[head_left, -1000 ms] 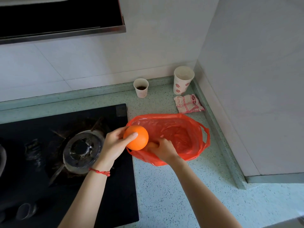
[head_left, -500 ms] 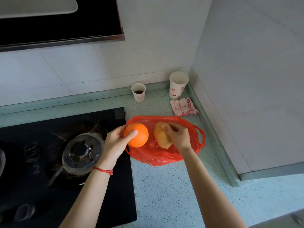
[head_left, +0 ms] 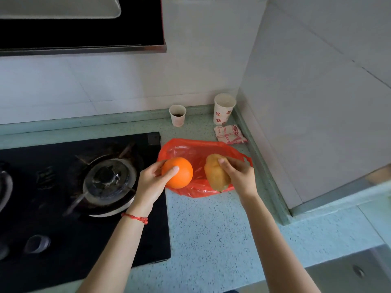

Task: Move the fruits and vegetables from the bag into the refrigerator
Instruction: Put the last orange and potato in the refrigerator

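A: Head view, one frame. Left hand (head_left: 153, 182) wraps an orange (head_left: 177, 172), thumb across the front, fingers curled behind. Fruit is held up over the left rim of the red plastic bag (head_left: 190, 151), right at the seam between hob and counter.

B: Right hand?

A: Right hand (head_left: 238, 176) grips a yellowish-tan piece of produce (head_left: 214, 176) from its right side, fingers closed over the top. Could be a potato or a pear; skin too soft in focus to tell. It sits above the bag's right half, lower tip just past the bag's near edge.

B: Bag state?

A: Lying slack and open on the speckled green countertop (head_left: 211, 229), handle loop (head_left: 248, 160) poking out behind the right hand. Can't see whether anything remains inside.

B: Other stuff?

A: Black gas hob (head_left: 63, 240) fills the counter's left side, burner (head_left: 110, 180) near its right edge, just left of the left hand. Red string bracelet (head_left: 135, 217) on the left wrist. Back edge of the counter: small paper cup (head_left: 177, 115) with dark residue. Back right corner: taller patterned paper cup (head_left: 224, 108), upright. Folded red-checked cloth (head_left: 229, 134) just in front of that cup, against the right wall edge, close to the bag's far rim. Range hood (head_left: 80, 24) top left above the hob.

B: Refrigerator?

A: Not in frame.
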`<action>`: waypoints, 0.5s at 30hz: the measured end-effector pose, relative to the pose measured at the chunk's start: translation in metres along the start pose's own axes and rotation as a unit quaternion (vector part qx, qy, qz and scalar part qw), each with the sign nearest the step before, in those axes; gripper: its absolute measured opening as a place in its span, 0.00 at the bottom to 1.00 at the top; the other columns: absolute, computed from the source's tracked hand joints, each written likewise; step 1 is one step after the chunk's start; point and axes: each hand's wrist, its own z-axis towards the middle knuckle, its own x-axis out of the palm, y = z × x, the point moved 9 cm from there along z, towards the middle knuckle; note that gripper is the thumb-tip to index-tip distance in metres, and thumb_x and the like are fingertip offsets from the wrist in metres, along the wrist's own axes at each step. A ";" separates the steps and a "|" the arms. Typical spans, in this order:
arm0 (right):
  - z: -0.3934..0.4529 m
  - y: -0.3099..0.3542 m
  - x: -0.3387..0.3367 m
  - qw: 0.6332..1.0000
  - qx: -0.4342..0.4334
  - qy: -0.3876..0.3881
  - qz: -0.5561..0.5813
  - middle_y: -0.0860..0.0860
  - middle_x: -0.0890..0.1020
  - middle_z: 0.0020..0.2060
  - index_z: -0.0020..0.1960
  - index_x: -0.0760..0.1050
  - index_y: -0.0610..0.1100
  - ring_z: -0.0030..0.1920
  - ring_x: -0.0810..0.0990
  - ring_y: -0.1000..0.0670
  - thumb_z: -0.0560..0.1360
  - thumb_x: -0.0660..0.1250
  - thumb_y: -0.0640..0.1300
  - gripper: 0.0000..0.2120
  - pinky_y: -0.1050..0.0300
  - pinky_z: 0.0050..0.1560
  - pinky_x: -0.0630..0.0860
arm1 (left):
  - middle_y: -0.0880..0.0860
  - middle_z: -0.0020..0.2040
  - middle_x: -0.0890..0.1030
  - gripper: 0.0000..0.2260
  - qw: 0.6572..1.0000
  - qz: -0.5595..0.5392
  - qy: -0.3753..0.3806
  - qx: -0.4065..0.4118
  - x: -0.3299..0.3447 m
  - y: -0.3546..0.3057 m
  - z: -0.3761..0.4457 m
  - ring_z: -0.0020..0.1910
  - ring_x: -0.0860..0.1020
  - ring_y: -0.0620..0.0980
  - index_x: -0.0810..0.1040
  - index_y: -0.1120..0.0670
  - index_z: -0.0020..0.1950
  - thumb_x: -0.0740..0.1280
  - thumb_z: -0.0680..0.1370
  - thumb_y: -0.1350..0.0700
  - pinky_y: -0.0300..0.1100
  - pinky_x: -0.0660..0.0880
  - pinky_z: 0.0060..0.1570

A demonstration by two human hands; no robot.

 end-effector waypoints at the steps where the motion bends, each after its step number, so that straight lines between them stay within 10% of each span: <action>1: -0.004 -0.002 -0.002 1.000 0.002 0.003 0.000 0.58 0.81 0.39 0.51 0.81 0.45 0.39 0.79 0.65 0.71 0.71 0.46 0.09 0.73 0.37 0.74 | 0.44 0.47 0.79 0.18 1.000 -0.002 -0.005 0.001 -0.001 0.001 -0.007 0.49 0.78 0.46 0.77 0.42 0.45 0.72 0.58 0.40 0.51 0.76 0.52; 5: -0.016 -0.007 -0.009 0.999 0.014 0.025 0.014 0.53 0.82 0.42 0.53 0.80 0.43 0.46 0.80 0.55 0.71 0.71 0.47 0.12 0.60 0.47 0.77 | 0.45 0.48 0.79 0.25 0.999 -0.015 -0.039 0.004 -0.003 0.004 -0.034 0.50 0.78 0.45 0.77 0.47 0.50 0.70 0.57 0.39 0.51 0.76 0.53; 15: -0.036 -0.008 -0.024 0.984 -0.031 0.175 0.001 0.59 0.82 0.40 0.51 0.81 0.45 0.43 0.79 0.62 0.72 0.70 0.46 0.10 0.64 0.47 0.76 | 0.45 0.48 0.79 0.28 0.977 -0.034 -0.212 -0.016 0.006 0.034 -0.128 0.50 0.79 0.48 0.78 0.49 0.52 0.70 0.56 0.38 0.52 0.77 0.52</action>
